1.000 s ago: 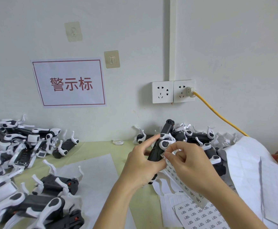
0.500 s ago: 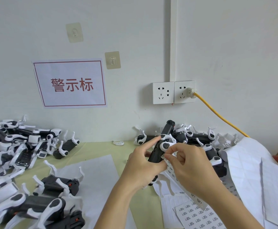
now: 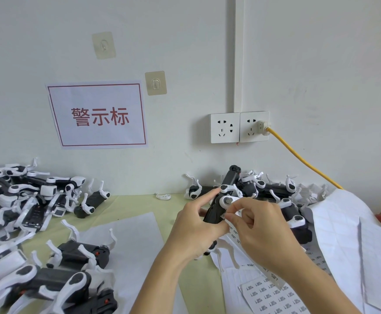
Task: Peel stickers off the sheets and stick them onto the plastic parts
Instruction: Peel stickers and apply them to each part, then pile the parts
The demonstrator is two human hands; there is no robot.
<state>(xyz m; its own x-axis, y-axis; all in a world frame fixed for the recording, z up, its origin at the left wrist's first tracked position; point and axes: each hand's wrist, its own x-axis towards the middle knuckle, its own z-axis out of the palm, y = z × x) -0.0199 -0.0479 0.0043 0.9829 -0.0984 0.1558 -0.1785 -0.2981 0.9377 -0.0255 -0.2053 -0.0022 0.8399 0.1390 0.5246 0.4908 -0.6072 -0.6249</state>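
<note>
My left hand point(image 3: 194, 232) grips a black plastic part with white arms point(image 3: 216, 210), held upright above the table. My right hand point(image 3: 259, 232) pinches a small sticker point(image 3: 223, 215) against the part's black side, and a strip of the sticker sheet point(image 3: 237, 236) hangs under this hand. Another sticker sheet point(image 3: 273, 295) with several printed labels lies flat below my right forearm.
Piles of black-and-white parts lie at the left point(image 3: 26, 200), the front left point(image 3: 49, 279) and against the wall behind my hands point(image 3: 275, 193). Blank backing sheets point(image 3: 355, 234) are heaped at the right. A yellow cable point(image 3: 298, 157) runs from the wall socket. White paper point(image 3: 135, 234) covers the green table.
My right hand's fingertips have moved down from the part's white joint to its black side, bringing the sticker against it. My left hand keeps its hold.
</note>
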